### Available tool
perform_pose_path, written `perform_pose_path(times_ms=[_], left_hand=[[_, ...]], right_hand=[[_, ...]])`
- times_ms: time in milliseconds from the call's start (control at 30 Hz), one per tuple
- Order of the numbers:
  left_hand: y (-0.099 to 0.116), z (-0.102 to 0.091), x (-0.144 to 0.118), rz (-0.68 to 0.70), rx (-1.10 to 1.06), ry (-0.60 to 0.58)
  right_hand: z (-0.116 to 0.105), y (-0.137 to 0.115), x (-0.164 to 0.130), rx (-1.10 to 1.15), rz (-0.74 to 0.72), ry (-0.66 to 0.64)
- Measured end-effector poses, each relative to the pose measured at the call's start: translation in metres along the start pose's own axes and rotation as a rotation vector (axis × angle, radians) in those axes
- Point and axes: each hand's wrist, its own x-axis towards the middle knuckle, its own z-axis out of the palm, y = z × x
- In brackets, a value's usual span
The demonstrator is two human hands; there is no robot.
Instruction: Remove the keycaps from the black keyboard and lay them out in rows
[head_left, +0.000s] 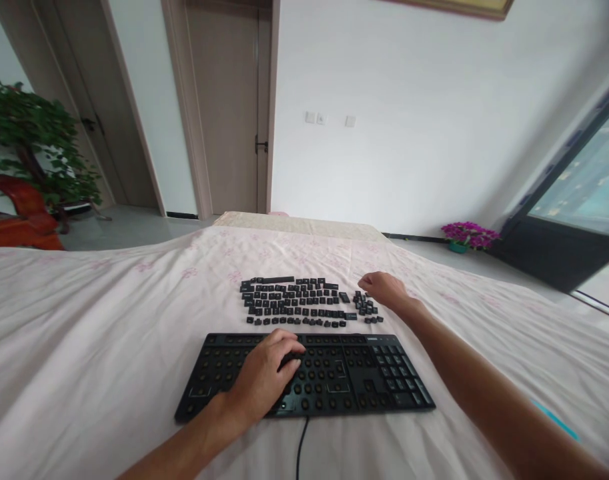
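Keyboard [334, 373] one, left hand [267, 380] grip loose upon it, right hand [387, 290] grip unclear, over loose keycaps [299, 303].

Black keyboard [334, 380] with most keycaps stripped, lying on a pale floral sheet [109, 320]. Left hand [267, 380] resting on its bare switches. Right hand [387, 290] reaching over loose keycaps [297, 303] laid out in rows beyond.

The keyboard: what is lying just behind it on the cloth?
Loose black keycaps in rows, the right hand at their right end. Any keycaps under that hand are hidden.
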Motion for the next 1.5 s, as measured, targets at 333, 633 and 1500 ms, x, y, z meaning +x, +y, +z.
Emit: perform_pose_path(times_ms=[333, 633, 1500], left_hand=[[-0.056, -0.076, 0.069, -0.180, 0.298, 0.087], [-0.108, -0.079, 0.184, -0.255, 0.473, -0.001], [-0.140, -0.044, 0.220, -0.307, 0.406, -0.261]], right_hand=[[0.017, 0.056, -0.069, -0.120, 0.045, -0.015], [0.058, 0.084, -0.080, -0.180, 0.039, 0.075], [0.077, 0.094, -0.076, -0.123, 0.043, 0.174]])
